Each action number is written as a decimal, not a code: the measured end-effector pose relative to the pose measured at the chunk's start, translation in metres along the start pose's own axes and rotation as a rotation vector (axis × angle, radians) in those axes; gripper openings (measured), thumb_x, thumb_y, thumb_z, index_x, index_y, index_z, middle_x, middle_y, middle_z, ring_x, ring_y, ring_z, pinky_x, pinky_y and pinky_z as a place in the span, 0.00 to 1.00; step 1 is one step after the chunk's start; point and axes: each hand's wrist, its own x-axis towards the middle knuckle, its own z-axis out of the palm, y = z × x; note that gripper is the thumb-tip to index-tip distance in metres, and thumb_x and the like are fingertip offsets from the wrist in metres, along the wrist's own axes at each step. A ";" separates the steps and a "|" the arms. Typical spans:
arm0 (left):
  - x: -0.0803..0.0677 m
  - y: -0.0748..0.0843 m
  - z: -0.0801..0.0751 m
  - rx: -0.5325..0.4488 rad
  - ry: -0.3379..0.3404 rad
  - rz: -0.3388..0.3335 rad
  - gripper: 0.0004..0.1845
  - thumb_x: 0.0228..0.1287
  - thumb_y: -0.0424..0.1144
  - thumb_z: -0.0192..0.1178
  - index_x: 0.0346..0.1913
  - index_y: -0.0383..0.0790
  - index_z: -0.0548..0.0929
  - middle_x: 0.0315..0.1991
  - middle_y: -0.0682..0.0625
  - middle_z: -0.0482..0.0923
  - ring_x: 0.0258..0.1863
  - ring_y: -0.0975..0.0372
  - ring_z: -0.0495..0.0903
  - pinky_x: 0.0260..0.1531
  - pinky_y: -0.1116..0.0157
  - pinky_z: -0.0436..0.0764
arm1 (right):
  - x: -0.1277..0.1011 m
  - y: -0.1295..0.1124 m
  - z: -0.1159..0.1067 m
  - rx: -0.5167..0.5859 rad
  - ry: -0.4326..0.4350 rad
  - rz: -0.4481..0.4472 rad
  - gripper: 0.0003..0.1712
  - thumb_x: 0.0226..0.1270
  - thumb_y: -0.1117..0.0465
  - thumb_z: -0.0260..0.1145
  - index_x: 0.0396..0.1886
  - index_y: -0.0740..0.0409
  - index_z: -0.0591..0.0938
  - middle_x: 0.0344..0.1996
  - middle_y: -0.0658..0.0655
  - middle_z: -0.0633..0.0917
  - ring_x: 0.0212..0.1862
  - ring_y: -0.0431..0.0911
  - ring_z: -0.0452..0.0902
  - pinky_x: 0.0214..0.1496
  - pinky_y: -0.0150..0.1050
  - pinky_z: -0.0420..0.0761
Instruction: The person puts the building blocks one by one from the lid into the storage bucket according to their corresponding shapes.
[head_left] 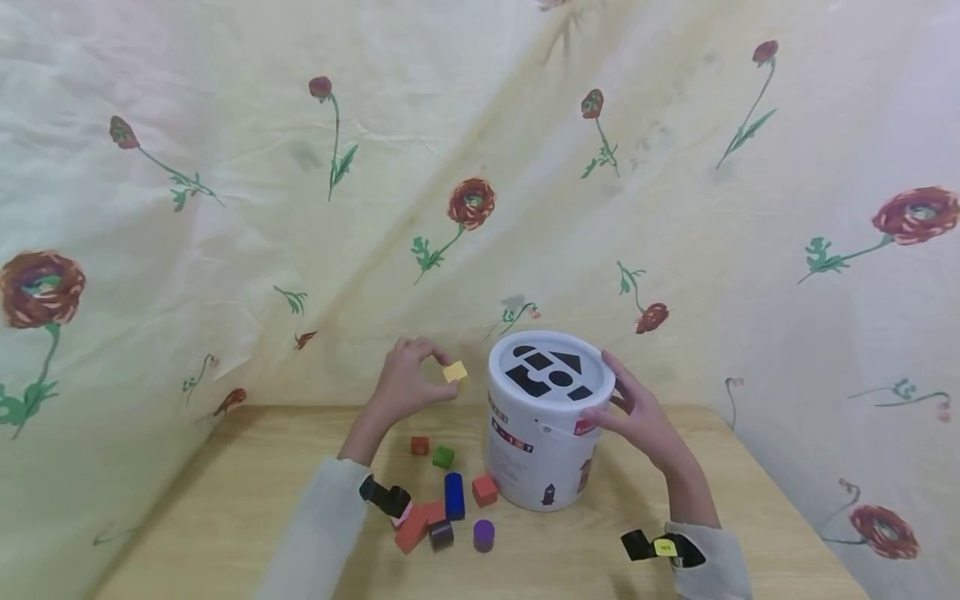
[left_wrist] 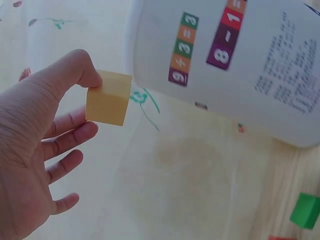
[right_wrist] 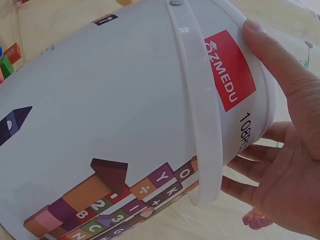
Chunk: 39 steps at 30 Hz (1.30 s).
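A white tub (head_left: 542,442) with shape holes cut in its lid (head_left: 551,372) stands on the wooden table (head_left: 225,517). My left hand (head_left: 408,385) pinches a yellow cube (head_left: 454,372) between thumb and fingers, held up just left of the lid. In the left wrist view the yellow cube (left_wrist: 108,98) sits at my fingertips (left_wrist: 87,75) beside the tub (left_wrist: 235,60). My right hand (head_left: 637,412) holds the tub's right side at the rim; the right wrist view shows my thumb and fingers (right_wrist: 280,75) curled round the tub (right_wrist: 125,125).
Loose blocks lie left of the tub: a small red cube (head_left: 420,446), a green cube (head_left: 443,457), a blue cylinder (head_left: 454,496), a red cube (head_left: 484,490), a purple cylinder (head_left: 483,535) and orange pieces (head_left: 412,530). Flowered cloth (head_left: 225,208) hangs behind and beside the table.
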 end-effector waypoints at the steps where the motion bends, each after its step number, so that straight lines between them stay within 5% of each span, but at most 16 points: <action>1: 0.002 0.002 0.001 0.000 0.001 0.005 0.16 0.49 0.45 0.76 0.38 0.44 0.84 0.44 0.50 0.84 0.55 0.50 0.71 0.60 0.44 0.69 | 0.000 0.000 0.000 0.001 0.000 0.000 0.55 0.66 0.55 0.72 0.84 0.45 0.49 0.82 0.59 0.53 0.78 0.70 0.52 0.69 0.71 0.65; 21: 0.033 0.053 0.022 0.032 0.148 0.049 0.20 0.49 0.51 0.75 0.42 0.45 0.85 0.47 0.50 0.82 0.54 0.51 0.70 0.63 0.43 0.66 | 0.002 -0.002 -0.005 0.007 0.002 -0.025 0.56 0.64 0.57 0.74 0.84 0.48 0.49 0.82 0.58 0.55 0.79 0.67 0.53 0.70 0.71 0.64; 31: 0.039 0.061 0.042 0.016 0.157 0.033 0.18 0.52 0.52 0.74 0.43 0.46 0.86 0.47 0.50 0.82 0.53 0.52 0.69 0.62 0.43 0.67 | 0.001 -0.002 -0.001 0.019 0.002 -0.025 0.57 0.63 0.57 0.74 0.84 0.43 0.50 0.82 0.56 0.54 0.81 0.63 0.50 0.73 0.71 0.59; 39: 0.044 0.068 0.054 0.038 0.155 0.002 0.20 0.54 0.52 0.73 0.46 0.46 0.87 0.50 0.48 0.82 0.54 0.51 0.70 0.62 0.44 0.68 | 0.000 -0.004 -0.001 0.007 0.010 -0.030 0.57 0.63 0.56 0.74 0.84 0.48 0.50 0.82 0.58 0.55 0.81 0.63 0.50 0.73 0.71 0.60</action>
